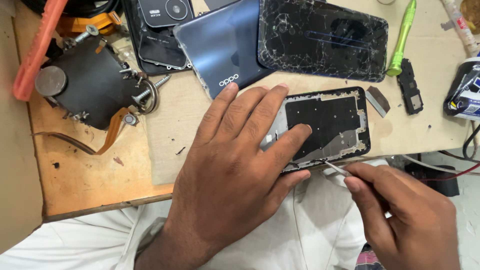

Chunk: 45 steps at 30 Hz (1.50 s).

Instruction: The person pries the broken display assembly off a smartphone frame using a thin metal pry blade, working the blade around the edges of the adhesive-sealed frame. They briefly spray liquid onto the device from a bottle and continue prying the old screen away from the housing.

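While the left hand (235, 165) lies flat with fingers spread, pressing the opened phone frame (330, 125) down at the desk's (100, 175) near edge, the right hand (400, 215) pinches a thin metal tool (336, 168), its tip touching the frame's near rim. Judging by how things lie, the back is already off and the inner plate bare, while prying along that rim looks unfinished. Just beyond the frame rest a dark blue back cover (220, 45) and a cracked glass panel (325, 37). A green screwdriver (402, 37) lies towards the far right corner, a black magnetic block with screws (90, 82) towards the left edge.
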{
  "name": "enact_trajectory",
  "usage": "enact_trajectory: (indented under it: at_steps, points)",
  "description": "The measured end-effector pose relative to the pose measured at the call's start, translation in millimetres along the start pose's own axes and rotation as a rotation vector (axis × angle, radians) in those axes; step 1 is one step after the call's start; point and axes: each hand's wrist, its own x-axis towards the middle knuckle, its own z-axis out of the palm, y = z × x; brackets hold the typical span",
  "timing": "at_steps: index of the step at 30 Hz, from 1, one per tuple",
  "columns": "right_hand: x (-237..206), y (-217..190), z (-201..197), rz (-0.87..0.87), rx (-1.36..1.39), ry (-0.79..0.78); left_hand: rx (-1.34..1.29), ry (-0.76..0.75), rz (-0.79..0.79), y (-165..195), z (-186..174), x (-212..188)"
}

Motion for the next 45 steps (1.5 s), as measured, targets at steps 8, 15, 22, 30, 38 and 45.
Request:
enact_trajectory:
  at_steps: [8, 15, 22, 30, 38, 45]
  points:
    - [-0.2, -8.3, 0.1, -0.013, 0.094, 0.032, -0.002, 0.015, 0.011, -0.5, 0.4, 0.0]
    - [0.2, -8.9, 1.7, 0.095, 0.205, -0.016, -0.012, 0.006, 0.009, -0.7, -0.4, -0.3]
    - [-0.9, -10.6, 4.2, 0.058, 0.075, 0.035, -0.013, 0.024, 0.016, -0.9, 1.3, 0.1]
    - [-0.3, -17.1, 1.4, 0.018, 0.105, 0.051, -0.013, 0.023, 0.014, -1.2, 1.1, -0.3]
    - [4.0, -25.2, 0.2, 0.005, 0.141, 0.059, -0.012, 0.022, 0.02, -1.4, 0.5, 0.7]
    - [4.4, -24.9, -1.3, -0.057, 0.065, 0.081, -0.016, 0.024, 0.017, -1.0, 0.3, 1.2]
